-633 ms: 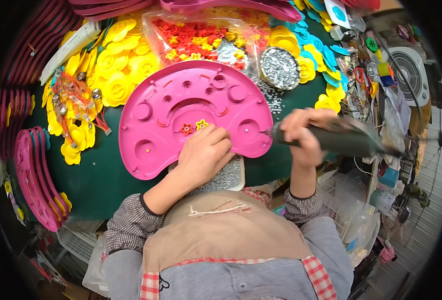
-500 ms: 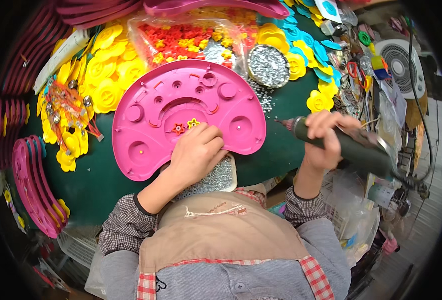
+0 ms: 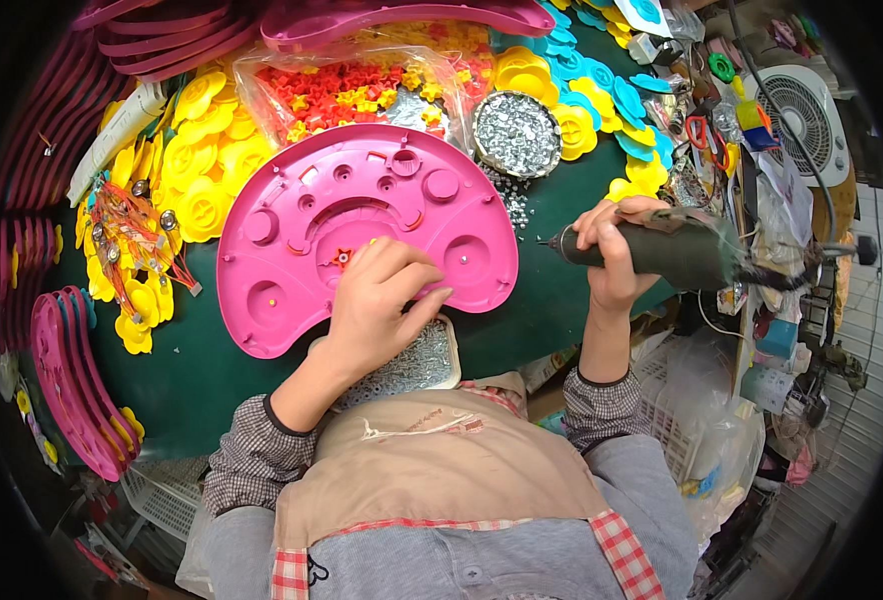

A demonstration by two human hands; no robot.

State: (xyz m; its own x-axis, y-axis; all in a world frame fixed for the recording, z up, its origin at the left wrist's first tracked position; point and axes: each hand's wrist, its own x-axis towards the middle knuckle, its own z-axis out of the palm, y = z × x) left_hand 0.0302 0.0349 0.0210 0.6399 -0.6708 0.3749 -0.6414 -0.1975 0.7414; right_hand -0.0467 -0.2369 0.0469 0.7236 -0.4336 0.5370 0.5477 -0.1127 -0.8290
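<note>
Far left: stack of pink panels (image 3: 72,385) upright at green table (image 3: 192,385) edge. Beside it, heap of yellow flower pieces (image 3: 197,165) with wired parts (image 3: 127,235), crowding table's left side. Centre: pink half-round tray (image 3: 362,215) lies flat, curved edge away from person, straight edge near. Left hand (image 3: 382,305) rests on tray's near middle, fingers curled loosely, pressing down; red star piece (image 3: 342,258) just beside fingertips. Tray of screws (image 3: 412,360) partly under wrist. Bare green strip between tray and right hand (image 3: 612,250). Right hand wrapped tight round dark power screwdriver (image 3: 662,250), tip pointing left, clear of tray. Round dish of screws (image 3: 517,133) behind.
</note>
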